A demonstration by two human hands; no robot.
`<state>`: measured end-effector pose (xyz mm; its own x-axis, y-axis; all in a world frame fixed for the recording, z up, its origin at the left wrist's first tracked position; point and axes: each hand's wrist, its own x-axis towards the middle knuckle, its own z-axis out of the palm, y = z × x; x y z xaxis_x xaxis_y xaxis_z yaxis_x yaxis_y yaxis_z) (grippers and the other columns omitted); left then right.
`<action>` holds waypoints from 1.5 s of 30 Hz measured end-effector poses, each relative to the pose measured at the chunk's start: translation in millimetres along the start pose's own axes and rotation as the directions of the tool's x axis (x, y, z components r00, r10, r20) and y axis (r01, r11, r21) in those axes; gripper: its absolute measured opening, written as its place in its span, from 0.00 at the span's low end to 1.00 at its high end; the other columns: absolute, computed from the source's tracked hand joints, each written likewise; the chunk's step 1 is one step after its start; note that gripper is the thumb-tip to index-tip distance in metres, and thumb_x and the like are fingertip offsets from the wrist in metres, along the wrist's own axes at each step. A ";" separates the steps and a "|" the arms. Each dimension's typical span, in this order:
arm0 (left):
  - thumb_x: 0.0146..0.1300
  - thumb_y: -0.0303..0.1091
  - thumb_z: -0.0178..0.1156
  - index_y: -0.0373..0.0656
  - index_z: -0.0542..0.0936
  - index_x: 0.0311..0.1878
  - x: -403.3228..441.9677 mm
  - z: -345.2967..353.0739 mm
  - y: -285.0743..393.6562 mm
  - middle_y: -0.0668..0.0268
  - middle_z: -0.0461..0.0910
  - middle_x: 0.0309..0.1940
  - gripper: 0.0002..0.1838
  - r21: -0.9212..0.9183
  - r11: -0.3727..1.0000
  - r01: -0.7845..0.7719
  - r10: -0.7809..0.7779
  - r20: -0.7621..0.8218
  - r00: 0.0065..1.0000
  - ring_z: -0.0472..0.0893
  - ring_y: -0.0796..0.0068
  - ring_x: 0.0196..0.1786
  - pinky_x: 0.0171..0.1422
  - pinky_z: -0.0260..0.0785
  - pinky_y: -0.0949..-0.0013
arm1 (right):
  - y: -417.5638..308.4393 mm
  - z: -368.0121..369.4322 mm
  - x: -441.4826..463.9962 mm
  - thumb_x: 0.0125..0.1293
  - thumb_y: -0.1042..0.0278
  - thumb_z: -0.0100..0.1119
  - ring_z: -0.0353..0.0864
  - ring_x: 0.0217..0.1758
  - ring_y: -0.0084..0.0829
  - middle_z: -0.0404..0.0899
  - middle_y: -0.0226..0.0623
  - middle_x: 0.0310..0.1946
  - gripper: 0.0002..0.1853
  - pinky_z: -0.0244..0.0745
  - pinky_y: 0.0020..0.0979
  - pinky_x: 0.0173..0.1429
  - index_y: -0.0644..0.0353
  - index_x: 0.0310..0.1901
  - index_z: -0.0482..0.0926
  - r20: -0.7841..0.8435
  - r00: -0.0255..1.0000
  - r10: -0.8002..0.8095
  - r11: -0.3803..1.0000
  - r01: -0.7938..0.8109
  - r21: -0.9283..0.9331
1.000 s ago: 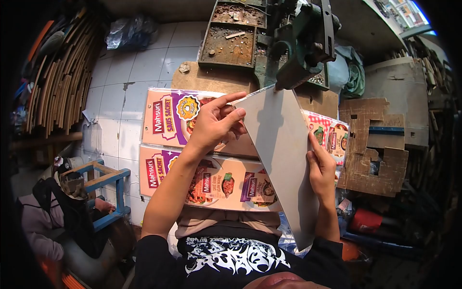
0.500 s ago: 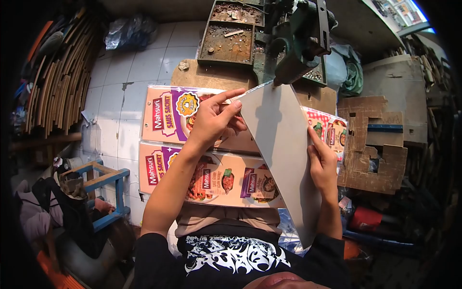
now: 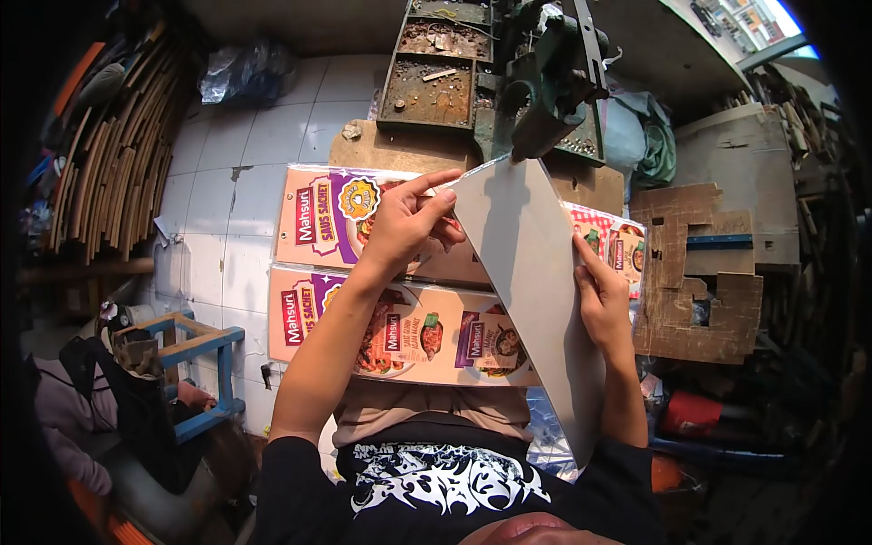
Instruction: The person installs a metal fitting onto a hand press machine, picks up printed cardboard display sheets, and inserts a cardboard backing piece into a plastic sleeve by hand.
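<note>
A grey board [image 3: 522, 263] lies tilted across the printed panels, its far corner under the head of a green press machine [image 3: 545, 100]. My left hand [image 3: 418, 218] pinches the board's left edge near that corner between thumb and fingers. On the opposite edge, my right hand [image 3: 602, 289] grips the board, fingers along its side. Beneath my left arm are two printed Mahsuri sauce panels [image 3: 309, 316], one nearer me than the other. Part of another printed panel [image 3: 627, 250] shows beyond my right hand. The board hides much of the panels.
Divided metal trays [image 3: 427, 91] with small parts flank the machine. A cut brown board [image 3: 695, 300] lies at the right. A blue-framed stool [image 3: 204, 350] stands on the left, wood strips [image 3: 113, 154] lean behind it, and a plastic bag [image 3: 243, 65] sits on the tiles.
Both hands keep their hold on the grey board, which stays under the machine head. The view has shifted slightly; little else differs.
</note>
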<state>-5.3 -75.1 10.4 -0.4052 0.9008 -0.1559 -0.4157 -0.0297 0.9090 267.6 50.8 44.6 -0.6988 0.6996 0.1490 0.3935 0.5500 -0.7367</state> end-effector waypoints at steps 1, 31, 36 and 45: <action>0.73 0.33 0.58 0.31 0.72 0.67 -0.1 0.0 -0.2 0.59 0.84 0.28 0.23 0.000 1.000 -0.001 0.001 -0.001 1.000 0.85 0.76 0.27 0.26 0.76 0.77 | -0.1 -0.3 0.0 0.67 0.83 0.54 0.82 0.36 0.39 0.82 0.54 0.36 0.26 0.75 0.31 0.49 0.59 0.67 0.74 -0.001 1.000 -0.001 1.000 0.001 -0.001; 0.73 0.33 0.58 0.31 0.72 0.66 -0.4 -0.5 0.9 0.60 0.84 0.28 0.23 -0.005 1.000 -0.002 0.002 0.009 1.000 0.85 0.77 0.27 0.27 0.76 0.77 | 1.1 0.2 -0.2 0.67 0.82 0.54 0.83 0.39 0.41 0.82 0.55 0.39 0.25 0.75 0.33 0.50 0.59 0.67 0.75 0.004 1.000 0.011 1.000 -0.011 -0.016; 0.73 0.33 0.58 0.32 0.72 0.66 -1.2 0.4 2.0 0.60 0.84 0.28 0.23 0.024 1.000 0.012 -0.012 -0.003 1.000 0.85 0.77 0.27 0.27 0.76 0.77 | 0.1 0.2 0.0 0.67 0.82 0.54 0.83 0.39 0.41 0.82 0.55 0.38 0.25 0.75 0.33 0.50 0.59 0.67 0.74 0.005 1.000 0.012 1.000 -0.012 -0.021; 0.73 0.33 0.58 0.30 0.71 0.67 -2.5 0.7 -0.2 0.60 0.85 0.28 0.24 0.009 1.000 0.008 -0.008 -0.018 1.000 0.86 0.77 0.28 0.29 0.77 0.77 | -3.6 3.8 -3.4 0.68 0.83 0.54 0.85 0.41 0.40 0.84 0.56 0.42 0.24 0.76 0.32 0.51 0.61 0.66 0.75 -0.015 0.999 0.047 0.999 -0.047 0.024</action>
<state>-3.6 -77.0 10.9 -0.4163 0.8932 -0.1699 -0.4119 -0.0188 0.9110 266.3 44.6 44.3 -0.6703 0.7316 0.1244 0.4115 0.5059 -0.7581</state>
